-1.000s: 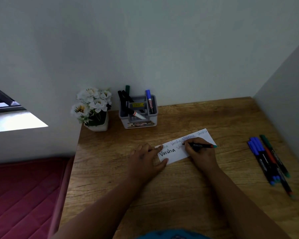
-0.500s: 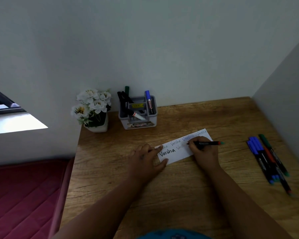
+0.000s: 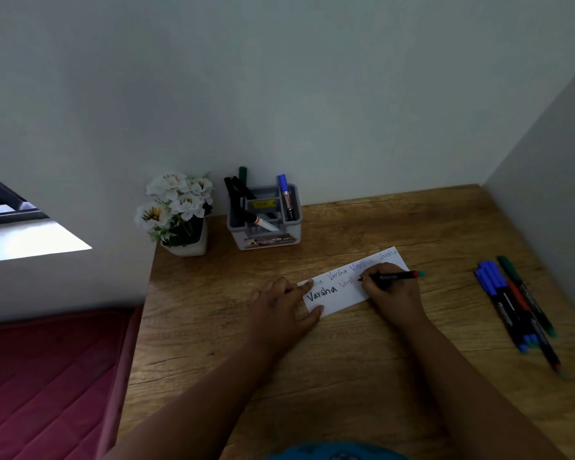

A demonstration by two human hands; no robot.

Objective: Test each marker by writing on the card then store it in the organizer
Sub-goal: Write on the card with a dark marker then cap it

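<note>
Writing was the step in hand: the right hand (image 3: 394,292) gripped a slim black marker with a green end cap (image 3: 395,276), its tip on the white paper card (image 3: 337,298) mid-word. The left hand (image 3: 279,305) lay flat with straight fingers, pinning the card's left end to the wooden table (image 3: 362,353). Next, likely, finishing the word, then carrying the marker to the grey plastic organizer (image 3: 265,224) behind the card.

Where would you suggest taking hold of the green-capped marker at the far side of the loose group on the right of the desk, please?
Take the green-capped marker by its cap end, from the wall side. It lies flat on the desk at the group's outer edge, so that flank is free, while its other flank lies close against the other markers.
</note>
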